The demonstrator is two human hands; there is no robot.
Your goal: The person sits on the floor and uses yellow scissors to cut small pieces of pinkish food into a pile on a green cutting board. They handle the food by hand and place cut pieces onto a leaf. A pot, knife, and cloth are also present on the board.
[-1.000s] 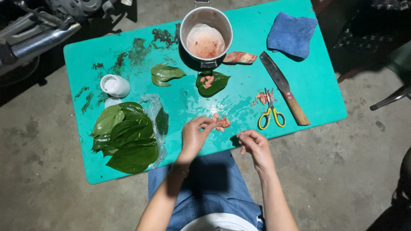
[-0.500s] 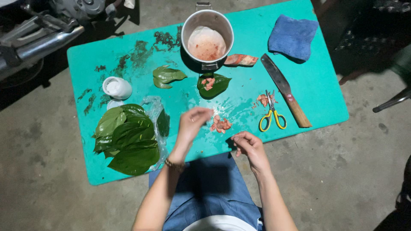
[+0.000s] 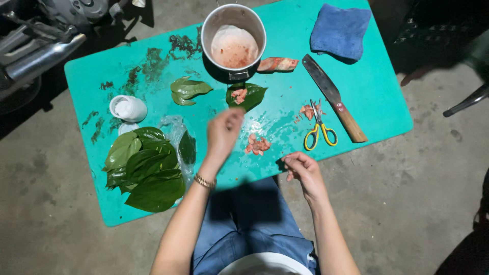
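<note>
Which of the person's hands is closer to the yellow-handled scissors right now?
Right. The right hand rests at the table's near edge, just below and slightly left of the scissors. The left hand is raised farther left, past the small pink pieces.

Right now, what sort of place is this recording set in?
Probably an informal outdoor or garage work spot, not a kitchen: a low turquoise table stands on bare concrete floor, and a motorbike exhaust shows beside it. Green leaves and a metal pot suggest food preparation.
</note>
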